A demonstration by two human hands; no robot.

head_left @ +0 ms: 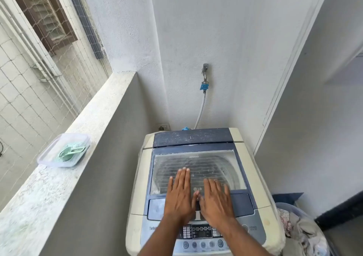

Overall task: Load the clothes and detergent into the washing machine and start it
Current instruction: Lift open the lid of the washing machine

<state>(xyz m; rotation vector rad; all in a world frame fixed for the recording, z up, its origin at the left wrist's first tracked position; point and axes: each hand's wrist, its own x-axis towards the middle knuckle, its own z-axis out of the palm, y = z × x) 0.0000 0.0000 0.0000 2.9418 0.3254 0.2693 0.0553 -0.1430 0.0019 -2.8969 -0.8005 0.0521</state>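
A cream and blue top-loading washing machine (240,157) stands below me with its clear lid (196,161) closed. My left hand (179,194) and my right hand (216,202) lie flat side by side on the front of the lid, palms down, fingers extended, holding nothing. The control panel (198,234) with its buttons shows just beneath my wrists. A heap of clothes (302,230) fills a basket at the lower right beside the machine. On the ledge to the left sits a clear plastic box (63,150) with a green scoop inside.
A grey half-wall with a stone ledge (59,181) runs along the left, netting beyond it. A tap (205,73) with a white hose hangs on the back wall. A wall socket (163,127) sits behind the machine. White walls close in at the right.
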